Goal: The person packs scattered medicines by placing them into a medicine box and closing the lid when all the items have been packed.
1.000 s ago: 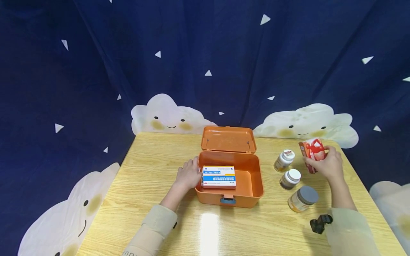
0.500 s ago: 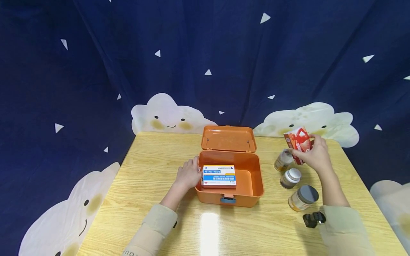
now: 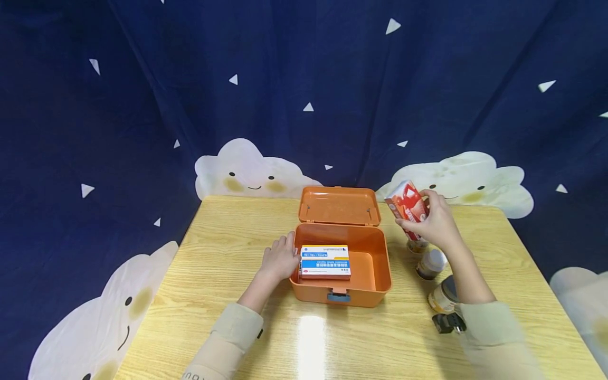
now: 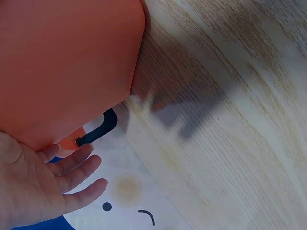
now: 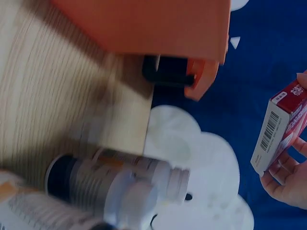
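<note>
An orange lidded storage box stands on the table with its lid raised at the back. My left hand holds the box's left rim; in the left wrist view its fingers lie along the outside wall, loosely spread, the thumb hidden. Inside the box, on the left, lies a blue-and-white medicine box. My right hand pinches a red-and-white medicine box between thumb and fingers, tilted in the air to the right of the storage box. A barcode end of this medicine box shows in the right wrist view.
Below and beside my right forearm stand a bottle partly hidden by the red box, a white-capped bottle and a larger grey-lidded jar. A dark blue curtain with clouds hangs behind the table.
My right hand has lifted the red-and-white medicine box and carried it left, over the bottles towards the storage box. My left hand has stayed at the rim.
</note>
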